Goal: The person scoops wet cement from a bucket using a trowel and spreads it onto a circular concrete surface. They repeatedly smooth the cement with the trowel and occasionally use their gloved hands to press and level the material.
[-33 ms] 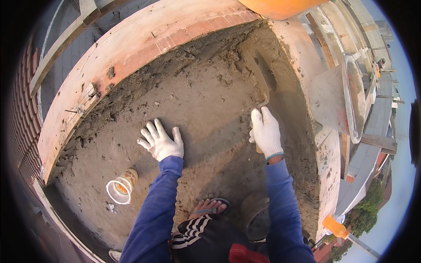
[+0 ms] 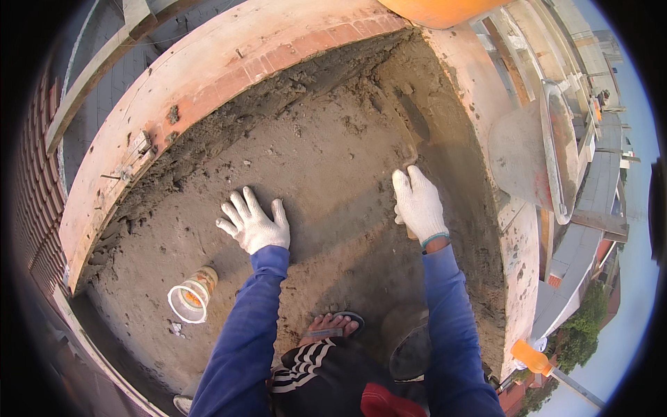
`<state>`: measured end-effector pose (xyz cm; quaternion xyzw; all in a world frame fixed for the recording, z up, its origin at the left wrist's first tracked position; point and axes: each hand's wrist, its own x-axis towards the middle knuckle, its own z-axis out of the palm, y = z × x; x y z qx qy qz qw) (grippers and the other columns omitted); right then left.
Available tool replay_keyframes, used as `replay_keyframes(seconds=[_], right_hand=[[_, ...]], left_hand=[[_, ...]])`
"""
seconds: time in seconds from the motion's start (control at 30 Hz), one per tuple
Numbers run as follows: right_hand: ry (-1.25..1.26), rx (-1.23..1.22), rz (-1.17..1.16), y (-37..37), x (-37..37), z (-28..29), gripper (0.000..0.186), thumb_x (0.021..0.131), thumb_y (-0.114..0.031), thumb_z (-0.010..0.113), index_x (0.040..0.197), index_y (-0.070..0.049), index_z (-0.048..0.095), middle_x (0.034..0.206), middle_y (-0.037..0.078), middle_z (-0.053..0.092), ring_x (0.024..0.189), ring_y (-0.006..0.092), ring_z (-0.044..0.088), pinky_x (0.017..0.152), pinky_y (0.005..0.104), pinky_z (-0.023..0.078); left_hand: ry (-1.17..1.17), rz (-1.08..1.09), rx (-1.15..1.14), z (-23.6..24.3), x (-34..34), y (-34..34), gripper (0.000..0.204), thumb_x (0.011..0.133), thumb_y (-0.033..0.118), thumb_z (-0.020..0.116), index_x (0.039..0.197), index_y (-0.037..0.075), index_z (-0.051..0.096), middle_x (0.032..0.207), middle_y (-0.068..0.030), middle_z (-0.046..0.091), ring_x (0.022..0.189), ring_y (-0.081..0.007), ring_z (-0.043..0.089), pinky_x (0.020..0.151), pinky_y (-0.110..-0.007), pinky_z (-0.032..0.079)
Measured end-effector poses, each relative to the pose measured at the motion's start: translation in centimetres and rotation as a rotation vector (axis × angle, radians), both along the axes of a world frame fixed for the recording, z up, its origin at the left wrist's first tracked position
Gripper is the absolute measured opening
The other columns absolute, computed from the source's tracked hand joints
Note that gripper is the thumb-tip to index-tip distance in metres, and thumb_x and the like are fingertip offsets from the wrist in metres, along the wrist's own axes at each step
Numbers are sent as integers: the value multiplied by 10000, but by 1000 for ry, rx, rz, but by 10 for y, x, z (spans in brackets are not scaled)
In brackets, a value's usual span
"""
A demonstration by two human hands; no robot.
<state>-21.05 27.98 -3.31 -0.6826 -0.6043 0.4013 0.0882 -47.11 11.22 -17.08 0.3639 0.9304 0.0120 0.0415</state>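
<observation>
Head view, looking down on a mortar-covered slab enclosed by a low brick parapet. Nearest the viewer, at the lower edge: a black garment with white stripes (image 2: 313,375), a sandalled foot (image 2: 332,325) planted on the mortar, and a dark round pan (image 2: 411,351) just beside the right forearm. Both forearms wear blue sleeves (image 2: 246,333) and rise from the lower edge. Lower left: a clear plastic cup (image 2: 191,295) lies on its side on the mortar, its mouth toward the viewer, well apart from either hand. Centre: the left hand (image 2: 251,224), in a white knit glove, is open with fingers spread and lies palm-down, flat on the wet mortar bed (image 2: 326,167). To its right, the right hand (image 2: 418,205), also white-gloved, is closed around the handle of a trowel (image 2: 415,125), whose blade extends away from the viewer and rests on the mortar near the right-hand wall; the handle itself is hidden in the glove. The surface around the blade looks smoother and darker than the lumpy mortar at left. Beyond: the brick parapet (image 2: 229,76), curved by the lens, with rough mortar heaped along its inner foot. Far right, past the wall: a satellite dish (image 2: 549,156) and neighbouring rooftops.
</observation>
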Motion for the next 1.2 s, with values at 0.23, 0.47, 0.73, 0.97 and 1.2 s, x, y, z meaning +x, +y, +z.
replay_keyframes(seconds=[0.23,0.47,0.73,0.97,1.2], right_hand=[[545,-196,-327,7,-23,9,404,1202,-460,562,1275,-63,576,912,74,626,644,167,651,544,372,604],[638,-120,-334,34,-30,7,368,1202,-437,572,1156,-71,577,889,74,617,639,191,656,549,400,596],[63,-105,-42,5,-4,-20,466,1137,-441,660,1348,-27,658,954,210,788,663,324,778,706,478,640],[-461,-23,133,30,-6,-61,535,1162,-491,534,1437,-43,635,1272,307,779,1241,518,731,1019,630,605],[-124,-42,-114,91,-40,-37,601,1168,-444,575,1575,-2,581,1227,217,800,837,334,822,718,475,671]], left_hand=[[-8,6,11,1,1,-1,838,1074,590,616,1725,79,483,1810,-212,404,1694,-483,289,1385,-712,92],[-13,9,-25,5,0,0,834,1078,586,615,1730,84,477,1813,-210,402,1699,-480,284,1390,-703,90],[-38,11,-33,7,0,1,847,1076,599,610,1729,76,479,1817,-209,395,1702,-481,274,1387,-709,84],[-17,-5,-7,-1,2,-1,851,1070,594,618,1727,70,481,1812,-219,399,1696,-484,281,1384,-708,93],[-17,-10,7,1,1,0,846,1069,587,623,1721,65,488,1802,-226,411,1694,-487,286,1383,-711,94]])
